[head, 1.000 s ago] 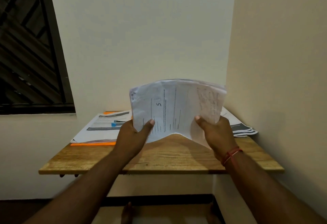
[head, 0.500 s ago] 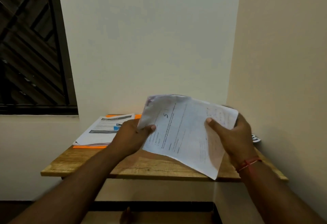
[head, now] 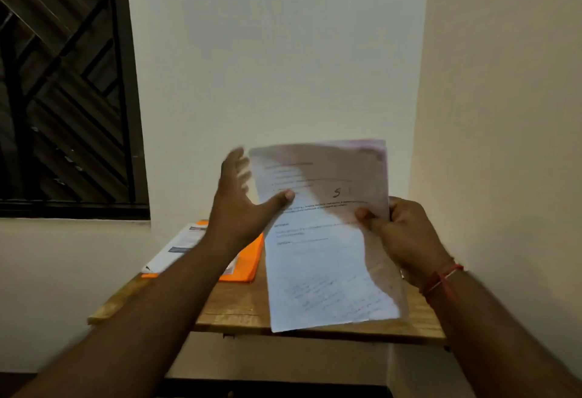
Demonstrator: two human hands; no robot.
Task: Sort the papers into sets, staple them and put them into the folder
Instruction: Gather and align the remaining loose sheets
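I hold a set of white printed papers (head: pixel 327 259) upright above the wooden table (head: pixel 233 306). My right hand (head: pixel 406 234) grips their right edge, thumb on the front. My left hand (head: pixel 242 202) is at the left edge, its thumb lying on the front sheet and its fingers spread straight behind, blurred by motion. An orange folder (head: pixel 248 262) lies flat at the table's back left with printed sheets (head: pixel 185 246) on top of it. A stapler is not visible.
The small table stands in a corner, with a wall right behind it and another close on the right. A dark barred window (head: pixel 63 83) fills the upper left. The table's front edge runs below the papers.
The papers have turned from lying sideways to standing upright and risen. My left hand has loosened from a grip to spread fingers. The view has shifted right, hiding the stack at the table's right.
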